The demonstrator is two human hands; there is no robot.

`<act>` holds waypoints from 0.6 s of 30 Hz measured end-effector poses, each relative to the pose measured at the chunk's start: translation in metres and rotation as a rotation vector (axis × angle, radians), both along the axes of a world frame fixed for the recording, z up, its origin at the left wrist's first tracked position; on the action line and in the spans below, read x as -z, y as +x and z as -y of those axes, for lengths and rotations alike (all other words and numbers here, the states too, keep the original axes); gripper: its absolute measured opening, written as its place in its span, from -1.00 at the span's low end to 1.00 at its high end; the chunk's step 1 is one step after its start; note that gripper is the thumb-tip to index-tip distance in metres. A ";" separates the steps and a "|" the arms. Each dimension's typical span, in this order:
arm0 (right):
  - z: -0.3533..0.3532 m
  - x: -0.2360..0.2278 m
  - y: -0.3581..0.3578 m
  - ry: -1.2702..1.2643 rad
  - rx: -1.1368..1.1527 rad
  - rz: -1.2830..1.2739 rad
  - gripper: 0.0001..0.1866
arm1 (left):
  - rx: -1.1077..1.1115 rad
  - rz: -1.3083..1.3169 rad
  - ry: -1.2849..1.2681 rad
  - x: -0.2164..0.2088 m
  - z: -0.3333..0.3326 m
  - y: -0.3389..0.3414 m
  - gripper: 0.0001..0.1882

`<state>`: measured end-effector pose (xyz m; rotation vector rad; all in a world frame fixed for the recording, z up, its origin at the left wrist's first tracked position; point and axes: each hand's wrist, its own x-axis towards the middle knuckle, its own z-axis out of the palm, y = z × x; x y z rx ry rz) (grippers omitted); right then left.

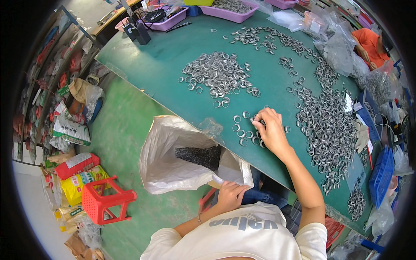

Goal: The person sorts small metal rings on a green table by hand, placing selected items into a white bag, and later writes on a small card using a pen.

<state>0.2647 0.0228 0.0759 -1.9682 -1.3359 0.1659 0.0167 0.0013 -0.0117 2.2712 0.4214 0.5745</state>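
Observation:
My left hand (231,196) grips the folded rim of a white woven sack (162,162), which gapes beside the table edge. Dark small pieces (198,157) lie deep inside it. Over the green tabletop (160,60), my right hand (271,128) is curled, its fingertips closed on a grey metal ring; the fingers partly hide what is under them. A few loose rings (236,128) lie around that hand. Farther off is a heaped pile of rings (216,73), and a larger spread of rings (325,125) covers the right part of the table.
A red plastic stool (104,199) stands on the green floor at left, near filled bags (80,177) and loaded shelves (56,65). Purple trays (229,11) line the far table edge. A blue basket (381,175) sits at right. Another person in orange (370,45) is at the far right.

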 end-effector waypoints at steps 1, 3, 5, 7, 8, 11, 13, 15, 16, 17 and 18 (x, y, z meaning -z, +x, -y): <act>0.001 -0.003 -0.001 -0.024 -0.050 0.006 -0.87 | -0.001 0.004 0.002 0.000 0.000 0.000 -0.91; 0.004 -0.008 -0.006 -0.072 -0.149 0.017 -0.86 | -0.004 0.012 0.007 0.000 -0.001 0.000 -0.91; 0.011 -0.008 -0.009 -0.126 -0.222 0.150 -0.85 | -0.003 0.001 0.002 -0.001 0.000 0.000 -0.92; 0.015 -0.011 -0.015 -0.148 -0.257 0.254 -0.88 | -0.002 -0.002 -0.001 -0.001 0.000 0.000 -0.92; 0.014 -0.009 -0.016 -0.146 -0.247 0.320 -0.89 | -0.001 0.001 -0.001 -0.001 0.000 0.000 -0.92; 0.009 0.001 -0.023 -0.134 -0.210 0.517 -0.90 | 0.000 -0.001 0.000 -0.002 0.000 0.001 -0.92; 0.008 -0.003 -0.024 -0.174 -0.218 0.502 -0.90 | -0.003 -0.001 0.001 -0.002 0.000 0.000 -0.92; 0.008 -0.003 -0.025 -0.158 -0.201 0.425 -0.90 | -0.009 0.003 0.000 -0.002 0.000 -0.001 -0.92; 0.008 -0.002 -0.025 -0.127 -0.178 0.356 -0.89 | -0.006 0.001 0.001 -0.002 0.000 -0.001 -0.91; 0.009 -0.002 -0.025 -0.095 -0.154 0.288 -0.88 | -0.003 -0.001 0.001 -0.002 0.000 0.000 -0.91; 0.009 -0.004 -0.028 -0.046 -0.156 0.150 -0.87 | 0.000 -0.003 0.002 -0.002 0.000 0.000 -0.91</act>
